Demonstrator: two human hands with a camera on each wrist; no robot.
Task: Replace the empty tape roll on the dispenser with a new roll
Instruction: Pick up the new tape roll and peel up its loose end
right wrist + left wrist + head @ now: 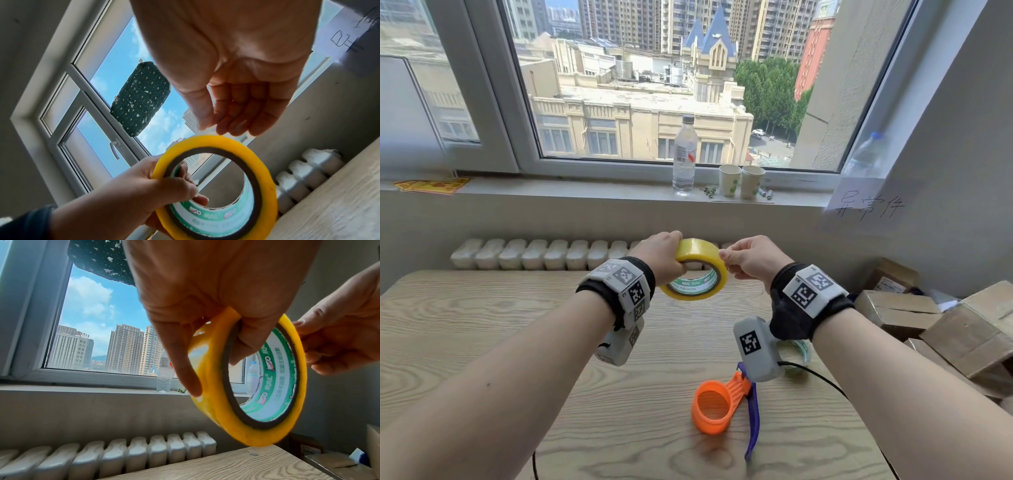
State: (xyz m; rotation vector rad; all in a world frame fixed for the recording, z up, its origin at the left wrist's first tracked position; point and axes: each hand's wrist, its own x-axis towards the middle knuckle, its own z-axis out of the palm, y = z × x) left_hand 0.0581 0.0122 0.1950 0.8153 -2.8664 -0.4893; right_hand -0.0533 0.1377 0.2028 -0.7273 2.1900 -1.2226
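Here, low in the head view, the orange plastic tape dispenser with the purple handle (717, 406) lies bare on the wooden table; higher, mid-frame, our left hand (661, 255) grips the yellow roll of tape (697, 270), thumb through its core, while our right hand (748, 258) pinches at its rim, probably seeking the loose end before mounting
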